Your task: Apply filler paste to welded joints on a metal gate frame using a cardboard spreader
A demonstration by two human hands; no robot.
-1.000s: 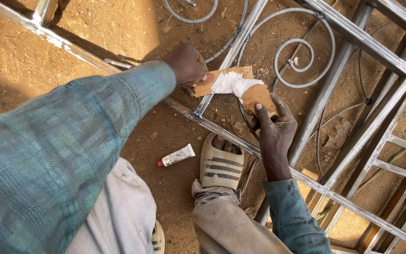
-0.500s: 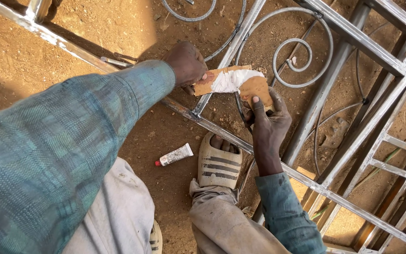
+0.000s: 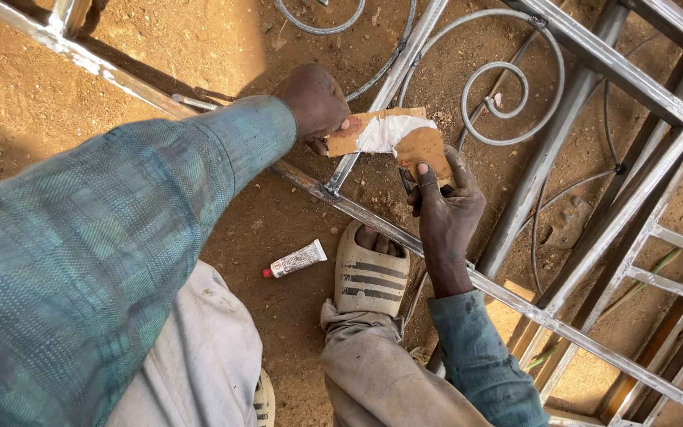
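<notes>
Shifted slightly since a second ago: cardboard scrap (image 3: pixel 361 131) now a touch higher over the metal frame (image 3: pixel 563 134), hands barely moved.

Left hand (image 3: pixel 315 101) closed on the scrap's left end; right hand (image 3: pixel 446 204) gripping a brown pad (image 3: pixel 423 149) against its right end, white paste (image 3: pixel 389 131) between. Just below, frame bars and scrollwork (image 3: pixel 507 87) crowding right; open dirt ground (image 3: pixel 160 47) left. Sandalled foot (image 3: pixel 369 277) under the right wrist, small tube (image 3: pixel 296 260) lying beside it.
</notes>
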